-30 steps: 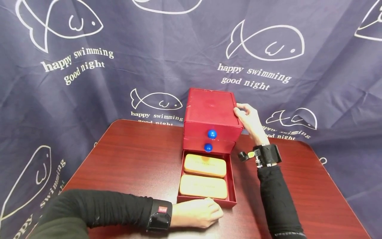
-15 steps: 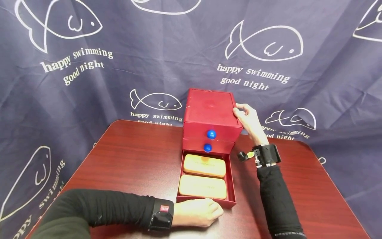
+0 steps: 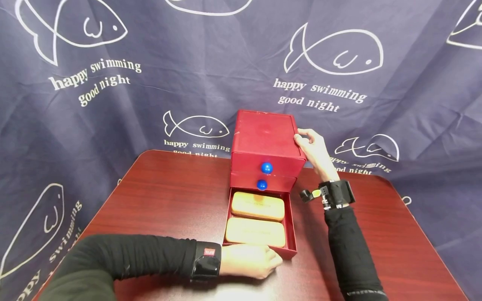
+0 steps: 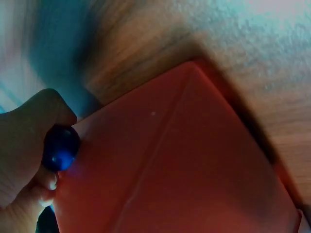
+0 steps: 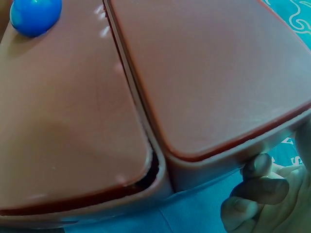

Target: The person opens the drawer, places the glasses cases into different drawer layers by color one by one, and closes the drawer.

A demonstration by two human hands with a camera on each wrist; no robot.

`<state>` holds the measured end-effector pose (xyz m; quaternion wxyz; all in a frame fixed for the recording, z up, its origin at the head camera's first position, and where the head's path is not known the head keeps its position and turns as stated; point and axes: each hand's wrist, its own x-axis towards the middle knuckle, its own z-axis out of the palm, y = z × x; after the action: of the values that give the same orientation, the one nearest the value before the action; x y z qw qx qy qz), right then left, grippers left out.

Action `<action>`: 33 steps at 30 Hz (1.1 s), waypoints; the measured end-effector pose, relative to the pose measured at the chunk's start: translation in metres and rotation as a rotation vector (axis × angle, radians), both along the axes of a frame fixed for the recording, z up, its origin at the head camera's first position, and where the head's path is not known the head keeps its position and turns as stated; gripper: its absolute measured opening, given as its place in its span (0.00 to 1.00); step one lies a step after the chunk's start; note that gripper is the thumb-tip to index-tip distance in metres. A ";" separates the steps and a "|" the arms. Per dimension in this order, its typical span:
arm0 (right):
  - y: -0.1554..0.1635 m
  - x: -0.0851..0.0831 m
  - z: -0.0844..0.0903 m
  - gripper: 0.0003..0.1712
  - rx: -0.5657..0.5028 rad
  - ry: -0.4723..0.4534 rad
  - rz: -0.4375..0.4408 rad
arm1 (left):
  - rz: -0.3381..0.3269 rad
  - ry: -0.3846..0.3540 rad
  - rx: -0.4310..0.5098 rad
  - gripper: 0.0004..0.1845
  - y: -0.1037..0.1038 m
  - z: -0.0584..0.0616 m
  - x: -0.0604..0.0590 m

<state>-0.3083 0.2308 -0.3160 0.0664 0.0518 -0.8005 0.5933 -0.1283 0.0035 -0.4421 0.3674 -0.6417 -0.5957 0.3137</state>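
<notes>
A red three-drawer chest (image 3: 263,133) stands at the back of the table. Its bottom drawer (image 3: 290,225) is pulled out and holds two tan oblong cases (image 3: 257,206) (image 3: 256,232). My left hand (image 3: 250,261) is at the drawer's front wall. In the left wrist view its fingers (image 4: 34,131) pinch the drawer's blue knob (image 4: 60,147). My right hand (image 3: 314,148) grips the chest's upper right edge, with fingers (image 5: 257,189) curled behind the chest's top (image 5: 209,73). The two upper drawers are closed, each showing a blue knob (image 3: 266,167) (image 3: 262,184).
The dark red wooden table (image 3: 169,196) has rounded far corners. A navy cloth printed with white fish (image 3: 113,83) hangs right behind the chest. Both forearms in black sleeves lie over the table, the left across the near edge.
My left hand and the drawer's front have shifted slightly toward the chest. The right hand keeps its hold on the chest's edge.
</notes>
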 end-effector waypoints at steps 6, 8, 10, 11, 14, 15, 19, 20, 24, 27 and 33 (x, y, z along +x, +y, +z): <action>0.002 -0.002 0.000 0.28 -0.006 0.003 0.008 | 0.010 0.027 0.046 0.17 0.002 0.000 -0.010; 0.002 -0.003 0.000 0.28 -0.008 0.003 0.008 | 0.013 0.059 0.049 0.18 0.003 0.000 -0.013; 0.002 -0.003 0.000 0.28 -0.002 0.000 0.002 | 0.021 0.080 0.049 0.18 0.004 0.001 -0.015; 0.002 -0.003 0.000 0.28 0.005 -0.001 -0.003 | 0.026 0.090 0.044 0.18 0.004 0.001 -0.016; 0.002 -0.003 0.000 0.28 0.025 -0.002 -0.017 | 0.067 0.021 0.083 0.16 0.007 0.002 -0.019; 0.001 -0.002 0.000 0.28 0.031 -0.001 -0.020 | 0.088 -0.038 0.114 0.15 0.008 0.002 -0.020; 0.000 -0.001 0.001 0.28 0.028 0.007 -0.017 | 0.132 -0.220 0.215 0.08 0.011 0.004 -0.025; 0.000 0.000 0.001 0.28 0.024 0.009 -0.013 | 0.132 -0.226 0.217 0.07 0.011 0.005 -0.026; -0.001 0.001 0.000 0.27 0.000 0.007 0.007 | 0.110 -0.182 0.181 0.05 0.010 0.007 -0.032; 0.000 0.001 0.000 0.27 -0.005 0.003 0.013 | 0.100 -0.205 0.179 0.04 0.010 0.007 -0.036; 0.001 0.001 -0.001 0.27 0.002 0.009 0.012 | 0.130 -0.251 0.155 0.03 0.011 0.009 -0.045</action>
<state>-0.3076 0.2314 -0.3165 0.0663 0.0591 -0.8006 0.5925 -0.1731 0.0141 -0.4335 0.3176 -0.6057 -0.6995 0.2072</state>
